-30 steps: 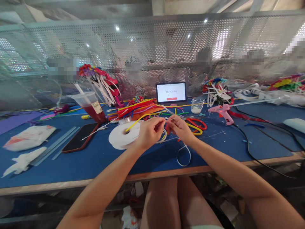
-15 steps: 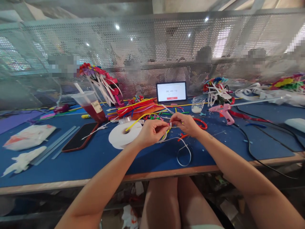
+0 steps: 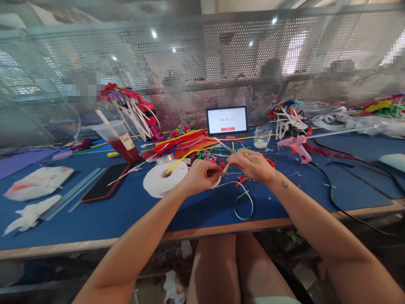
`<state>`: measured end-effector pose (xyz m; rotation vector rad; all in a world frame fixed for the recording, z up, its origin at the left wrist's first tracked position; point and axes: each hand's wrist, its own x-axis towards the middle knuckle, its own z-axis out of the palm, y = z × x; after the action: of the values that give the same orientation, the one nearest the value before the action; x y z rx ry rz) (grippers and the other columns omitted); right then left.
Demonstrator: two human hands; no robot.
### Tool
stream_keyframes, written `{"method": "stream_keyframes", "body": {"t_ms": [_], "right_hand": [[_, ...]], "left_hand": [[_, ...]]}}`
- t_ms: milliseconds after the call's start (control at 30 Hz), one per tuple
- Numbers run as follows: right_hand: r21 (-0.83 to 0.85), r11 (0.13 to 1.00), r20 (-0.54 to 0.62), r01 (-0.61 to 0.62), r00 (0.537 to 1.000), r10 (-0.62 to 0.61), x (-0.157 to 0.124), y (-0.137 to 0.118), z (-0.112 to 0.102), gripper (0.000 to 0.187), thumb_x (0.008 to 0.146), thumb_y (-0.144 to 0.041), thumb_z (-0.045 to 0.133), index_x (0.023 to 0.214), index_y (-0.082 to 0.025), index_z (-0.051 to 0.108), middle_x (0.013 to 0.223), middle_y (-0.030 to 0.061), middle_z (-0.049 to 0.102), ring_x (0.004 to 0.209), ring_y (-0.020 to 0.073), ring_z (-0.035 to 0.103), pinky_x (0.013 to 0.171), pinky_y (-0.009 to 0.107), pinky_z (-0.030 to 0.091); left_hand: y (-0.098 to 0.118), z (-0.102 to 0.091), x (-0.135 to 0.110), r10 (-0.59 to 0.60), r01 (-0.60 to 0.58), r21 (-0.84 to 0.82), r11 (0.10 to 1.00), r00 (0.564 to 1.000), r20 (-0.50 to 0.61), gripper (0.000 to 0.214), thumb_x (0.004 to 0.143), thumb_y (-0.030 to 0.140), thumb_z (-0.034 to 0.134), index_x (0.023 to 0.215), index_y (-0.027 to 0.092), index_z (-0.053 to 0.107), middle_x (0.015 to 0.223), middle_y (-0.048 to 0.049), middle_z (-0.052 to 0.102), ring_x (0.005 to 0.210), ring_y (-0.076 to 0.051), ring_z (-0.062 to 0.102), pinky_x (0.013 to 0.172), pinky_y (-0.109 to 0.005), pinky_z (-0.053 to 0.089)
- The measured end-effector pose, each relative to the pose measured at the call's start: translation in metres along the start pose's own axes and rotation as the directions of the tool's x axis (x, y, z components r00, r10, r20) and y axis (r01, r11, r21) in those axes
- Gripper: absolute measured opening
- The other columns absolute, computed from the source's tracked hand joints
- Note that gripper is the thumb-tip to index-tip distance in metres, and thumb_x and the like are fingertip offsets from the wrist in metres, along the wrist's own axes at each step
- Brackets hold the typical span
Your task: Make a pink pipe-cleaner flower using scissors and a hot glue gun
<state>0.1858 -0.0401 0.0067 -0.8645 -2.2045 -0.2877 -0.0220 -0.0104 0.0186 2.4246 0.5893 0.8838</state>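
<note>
Change: the right hand (image 3: pixel 251 165) has been turned flatter and drawn slightly off the left hand (image 3: pixel 200 175); the timer on the tablet (image 3: pixel 227 120) has gone from 00:43:10 to 00:43:11.
Left grip: fingers pressed together, pinching the short yellow pipe cleaner (image 3: pixel 225 169) at its lower end, which is partly hidden.
Right grip: fingertips pressed together against the same piece.
Position: the piece is held between the hands, above the blue surface (image 3: pixel 202 215).
Axis: tilted, its free end pointing to 1 o'clock.
Containers: a plastic cup (image 3: pixel 115 141) at 11 o'clock holds red liquid and a straw; a small clear cup (image 3: pixel 262 137) at 1 o'clock holds white liquid.
Nearby: a white ribbon roll (image 3: pixel 165 179) is just beside the left hand at 9 o'clock; a white ribbon loop (image 3: pixel 243 203) lies at 5 o'clock from the piece; red scissors (image 3: pixel 270 161) are partly covered by the right hand.
</note>
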Motion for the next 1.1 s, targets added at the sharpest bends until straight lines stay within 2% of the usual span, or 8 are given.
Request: {"method": "stream_keyframes", "body": {"t_ms": [267,367,467,533,633,733,933,1100], "right_hand": [[0.013,0.977,0.01,0.211,0.977,-0.211,-0.002,-0.019,-0.006,0.024,0.091,-0.017,0.044,0.101,-0.028,0.063,0.1,0.0028,0.069,0.088,0.0168,0.06,0.077,0.034,0.052],[-0.07,0.953,-0.002,0.294,0.956,-0.295,-0.002,-0.021,-0.005,0.023,0.09,-0.015,0.044,0.1,-0.025,0.063,0.101,0.0043,0.07,0.086,0.017,0.061,0.075,0.033,0.053],[-0.167,0.931,0.019,0.325,0.945,-0.326,-0.002,-0.02,-0.003,0.022,0.091,-0.016,0.044,0.098,-0.025,0.063,0.104,0.0043,0.07,0.082,0.0157,0.061,0.071,0.031,0.053],[-0.274,0.891,0.05,0.361,0.931,-0.362,-0.002,-0.021,-0.004,0.021,0.091,-0.016,0.044,0.096,-0.025,0.063,0.108,0.0032,0.069,0.08,0.014,0.06,0.068,0.028,0.053],[-0.466,0.768,0.094,0.439,0.888,-0.45,0.0,-0.023,-0.006,0.019,0.091,-0.015,0.044,0.093,-0.02,0.062,0.111,0.0048,0.068,0.079,0.013,0.059,0.066,0.026,0.053],[-0.52,0.708,0.105,0.478,0.858,-0.502,0.001,-0.025,-0.006,0.017,0.09,-0.014,0.045,0.091,-0.016,0.062,0.11,0.0071,0.068,0.078,0.013,0.058,0.066,0.025,0.053],[-0.436,0.779,0.047,0.451,0.876,-0.481,0.001,-0.022,-0.001,0.019,0.091,-0.012,0.043,0.095,-0.015,0.061,0.104,0.007,0.07,0.089,0.0145,0.062,0.073,0.027,0.055],[-0.271,0.884,0.013,0.381,0.92,-0.393,-0.003,-0.02,0.0,0.019,0.091,-0.011,0.044,0.105,-0.012,0.057,0.108,0.0114,0.068,0.099,0.0164,0.062,0.082,0.03,0.055]], "left_hand": [[-0.001,-0.006,0.004,-0.123,0.114,-0.099,0.989,0.988,-0.091,0.014,0.075,0.02,0.058,0.067,0.014,0.067,0.049,0.0003,0.06,0.043,-0.008,0.05,0.038,-0.017,0.035],[-0.001,-0.007,0.004,-0.136,0.116,-0.149,0.982,0.982,-0.134,0.012,0.075,0.02,0.059,0.069,0.013,0.067,0.05,-0.0004,0.062,0.044,-0.009,0.052,0.04,-0.017,0.038],[0.0,-0.008,0.004,-0.163,0.133,-0.188,0.973,0.975,-0.154,0.011,0.074,0.019,0.06,0.07,0.013,0.067,0.051,-0.0005,0.062,0.044,-0.009,0.054,0.041,-0.017,0.04],[0.0,-0.01,0.004,-0.186,0.151,-0.212,0.966,0.97,-0.156,0.011,0.073,0.019,0.059,0.071,0.012,0.067,0.053,-0.0006,0.063,0.046,-0.009,0.055,0.043,-0.017,0.041],[0.001,-0.012,0.003,-0.215,0.178,-0.234,0.956,0.966,-0.145,0.012,0.073,0.02,0.059,0.072,0.012,0.067,0.055,-0.0007,0.063,0.048,-0.008,0.056,0.045,-0.017,0.042],[0.002,-0.012,0.003,-0.24,0.203,-0.241,0.949,0.961,-0.135,0.012,0.073,0.02,0.059,0.072,0.012,0.068,0.055,-0.0007,0.062,0.049,-0.008,0.055,0.046,-0.017,0.042],[0.003,-0.011,0.003,-0.229,0.184,-0.233,0.955,0.956,-0.183,0.014,0.072,0.022,0.059,0.072,0.012,0.068,0.056,-0.0008,0.062,0.049,-0.008,0.052,0.045,-0.017,0.038],[0.0,-0.008,0.003,-0.238,0.177,-0.321,0.93,0.957,-0.164,0.016,0.073,0.025,0.059,0.075,0.013,0.069,0.061,-0.0017,0.063,0.051,-0.008,0.051,0.048,-0.018,0.038]]}}
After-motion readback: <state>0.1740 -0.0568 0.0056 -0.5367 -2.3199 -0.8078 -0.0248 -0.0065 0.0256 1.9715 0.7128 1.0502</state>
